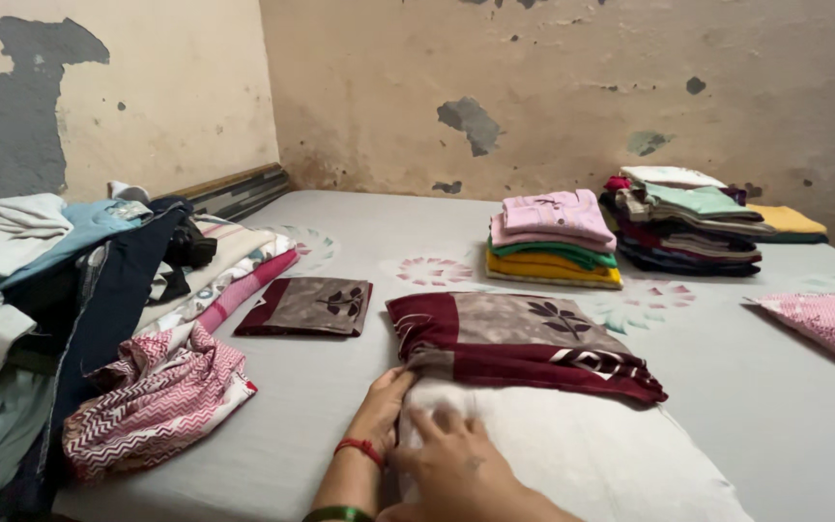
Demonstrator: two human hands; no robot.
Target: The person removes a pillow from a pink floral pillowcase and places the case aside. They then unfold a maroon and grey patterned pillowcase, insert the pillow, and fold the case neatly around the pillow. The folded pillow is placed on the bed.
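On a grey-sheeted bed [340, 425], a white pillow [572, 454] lies half inside a maroon-and-grey pillowcase [519, 343]. The left hand [381, 406] pinches the case's open edge; the right hand [456, 464] presses flat, fingers spread, on the pillow.

Head view, looking down and forward across the bed [321, 406].
One camera only, close above the hands at the bottom edge, facing the far wall [553, 87]; its height is perhaps kneeling level.
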